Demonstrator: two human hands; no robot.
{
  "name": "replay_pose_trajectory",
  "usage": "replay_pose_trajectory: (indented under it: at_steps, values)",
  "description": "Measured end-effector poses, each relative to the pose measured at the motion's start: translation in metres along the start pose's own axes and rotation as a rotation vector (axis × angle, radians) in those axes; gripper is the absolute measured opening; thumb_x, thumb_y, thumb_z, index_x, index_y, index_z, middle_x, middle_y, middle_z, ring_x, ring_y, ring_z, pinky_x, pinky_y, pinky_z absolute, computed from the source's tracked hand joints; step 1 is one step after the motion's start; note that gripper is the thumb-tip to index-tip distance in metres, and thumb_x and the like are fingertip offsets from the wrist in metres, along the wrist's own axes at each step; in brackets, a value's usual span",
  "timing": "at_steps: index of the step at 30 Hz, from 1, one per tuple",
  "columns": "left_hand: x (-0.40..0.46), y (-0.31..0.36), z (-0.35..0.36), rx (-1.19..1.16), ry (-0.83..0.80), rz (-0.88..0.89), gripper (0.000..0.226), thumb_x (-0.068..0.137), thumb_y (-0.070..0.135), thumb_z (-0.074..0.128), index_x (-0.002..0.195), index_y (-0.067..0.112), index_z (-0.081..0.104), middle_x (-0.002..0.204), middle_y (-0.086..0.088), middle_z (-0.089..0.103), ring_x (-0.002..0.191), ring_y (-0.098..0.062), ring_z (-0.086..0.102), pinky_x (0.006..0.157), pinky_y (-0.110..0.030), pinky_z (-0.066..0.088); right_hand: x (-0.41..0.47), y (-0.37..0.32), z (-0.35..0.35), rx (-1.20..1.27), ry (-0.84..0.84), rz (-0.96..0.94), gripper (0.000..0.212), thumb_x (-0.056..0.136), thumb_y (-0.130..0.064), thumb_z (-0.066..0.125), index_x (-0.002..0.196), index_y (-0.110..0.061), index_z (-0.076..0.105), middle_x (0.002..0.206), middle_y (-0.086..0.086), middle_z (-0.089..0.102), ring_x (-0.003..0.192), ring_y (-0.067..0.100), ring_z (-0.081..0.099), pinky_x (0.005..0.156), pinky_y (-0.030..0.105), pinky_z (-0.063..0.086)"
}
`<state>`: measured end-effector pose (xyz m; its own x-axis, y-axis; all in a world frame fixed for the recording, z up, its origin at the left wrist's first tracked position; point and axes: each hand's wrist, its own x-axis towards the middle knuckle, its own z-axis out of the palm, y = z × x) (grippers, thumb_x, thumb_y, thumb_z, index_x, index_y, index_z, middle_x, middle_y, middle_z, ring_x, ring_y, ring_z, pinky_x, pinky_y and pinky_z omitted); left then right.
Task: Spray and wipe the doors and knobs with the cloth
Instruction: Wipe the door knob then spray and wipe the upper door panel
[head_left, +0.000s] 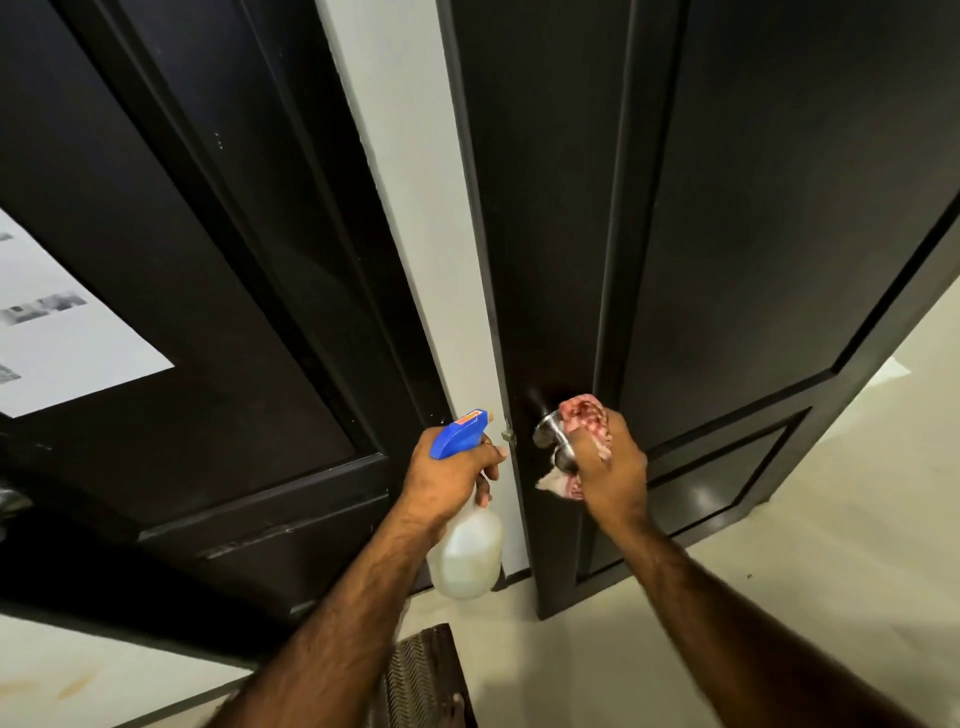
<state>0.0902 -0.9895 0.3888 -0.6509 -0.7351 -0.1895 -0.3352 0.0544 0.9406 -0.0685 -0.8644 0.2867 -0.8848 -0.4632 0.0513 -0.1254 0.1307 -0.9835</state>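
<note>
Two dark panelled doors face me, the left door and the right door, split by a strip of white wall. A silver knob sits on the right door near its left edge. My right hand grips a red-and-white checked cloth and holds it against the knob, covering the knob's right side. My left hand holds a spray bottle with a blue trigger head and pale liquid, its nozzle pointing toward the door edge.
A white printed sheet is stuck on the left door. Another knob shows at the far left edge. A dark doormat lies on the pale floor below my arms.
</note>
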Motion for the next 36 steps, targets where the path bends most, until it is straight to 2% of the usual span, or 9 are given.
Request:
replay_pose_trajectory:
  at_steps: [3, 6, 9, 13, 19, 25, 29, 32, 36]
  values:
    - [-0.001, 0.003, -0.001, 0.008, 0.005, 0.0, 0.019, 0.096, 0.009, 0.072, 0.08, -0.001, 0.067, 0.072, -0.014, 0.068, 0.049, -0.022, 0.058, 0.062, -0.037, 0.058, 0.003, -0.013, 0.004, 0.633, -0.081, 0.58, 0.037, 0.104, -0.044, 0.062, 0.123, -0.014, 0.071, 0.114, 0.018, 0.078, 0.096, 0.03, 0.078, 0.087, 0.046, 0.064]
    - [-0.001, 0.003, -0.001, 0.004, 0.005, 0.005, 0.02, 0.096, 0.008, 0.071, 0.078, -0.001, 0.067, 0.069, -0.013, 0.067, 0.048, -0.022, 0.058, 0.062, -0.038, 0.058, 0.01, -0.023, -0.003, 0.584, -0.127, 0.657, 0.037, 0.102, -0.042, 0.066, 0.125, -0.013, 0.07, 0.113, 0.015, 0.079, 0.099, 0.03, 0.078, 0.091, 0.049, 0.063]
    - [-0.002, 0.003, 0.004, 0.002, -0.006, 0.018, 0.02, 0.096, 0.008, 0.071, 0.078, -0.001, 0.067, 0.066, -0.01, 0.066, 0.048, -0.021, 0.058, 0.063, -0.038, 0.058, 0.007, -0.032, 0.004, -0.085, 0.045, 0.15, 0.034, 0.095, -0.039, 0.074, 0.126, -0.027, 0.063, 0.128, 0.002, 0.066, 0.1, 0.018, 0.069, 0.069, 0.032, 0.059]
    - [0.0, -0.003, 0.009, -0.014, -0.007, 0.017, 0.021, 0.095, 0.008, 0.072, 0.077, -0.001, 0.066, 0.064, -0.01, 0.065, 0.047, -0.022, 0.057, 0.061, -0.036, 0.058, -0.006, -0.022, 0.013, -0.881, 0.037, -0.585, 0.048, 0.09, -0.043, 0.074, 0.133, -0.025, 0.063, 0.138, 0.012, 0.052, 0.115, 0.029, 0.056, 0.085, 0.044, 0.058]
    - [0.002, -0.008, 0.01, -0.002, -0.009, -0.008, 0.019, 0.096, 0.011, 0.072, 0.082, -0.001, 0.068, 0.068, -0.011, 0.066, 0.05, -0.021, 0.059, 0.06, -0.034, 0.058, 0.008, 0.003, -0.016, -0.942, -0.145, -1.083, 0.052, 0.091, -0.035, 0.077, 0.138, -0.016, 0.065, 0.14, 0.017, 0.063, 0.127, 0.039, 0.062, 0.099, 0.055, 0.059]
    - [-0.001, -0.01, 0.004, -0.023, 0.005, -0.027, 0.018, 0.095, 0.01, 0.073, 0.084, -0.004, 0.068, 0.071, -0.013, 0.067, 0.05, -0.022, 0.059, 0.06, -0.034, 0.058, -0.007, -0.014, 0.001, -0.178, 0.066, -0.075, 0.046, 0.101, -0.046, 0.068, 0.136, -0.021, 0.053, 0.124, 0.003, 0.066, 0.098, 0.017, 0.068, 0.066, 0.022, 0.057]
    - [0.001, -0.013, 0.001, -0.002, 0.02, -0.026, 0.019, 0.096, 0.01, 0.073, 0.083, -0.004, 0.069, 0.07, -0.013, 0.068, 0.051, -0.024, 0.059, 0.059, -0.035, 0.058, 0.003, -0.018, -0.001, 0.71, -0.141, 0.622, 0.054, 0.105, -0.056, 0.057, 0.126, -0.008, 0.071, 0.116, 0.022, 0.077, 0.1, 0.036, 0.077, 0.09, 0.047, 0.062]
    - [0.002, -0.013, 0.001, -0.007, 0.032, -0.033, 0.018, 0.095, 0.01, 0.073, 0.082, -0.002, 0.069, 0.071, -0.014, 0.068, 0.052, -0.026, 0.059, 0.059, -0.035, 0.056, -0.013, -0.023, 0.006, 1.146, -0.222, 0.83, 0.074, 0.103, -0.065, 0.052, 0.129, 0.003, 0.069, 0.124, 0.031, 0.072, 0.108, 0.043, 0.075, 0.1, 0.058, 0.059]
    - [0.001, -0.012, 0.004, -0.007, 0.031, -0.037, 0.018, 0.095, 0.01, 0.073, 0.085, -0.004, 0.069, 0.07, -0.013, 0.068, 0.052, -0.025, 0.059, 0.057, -0.033, 0.056, -0.019, -0.031, 0.014, 1.396, -0.169, 0.957, 0.072, 0.104, -0.053, 0.058, 0.132, 0.013, 0.061, 0.105, 0.031, 0.073, 0.085, 0.032, 0.075, 0.086, 0.043, 0.062]
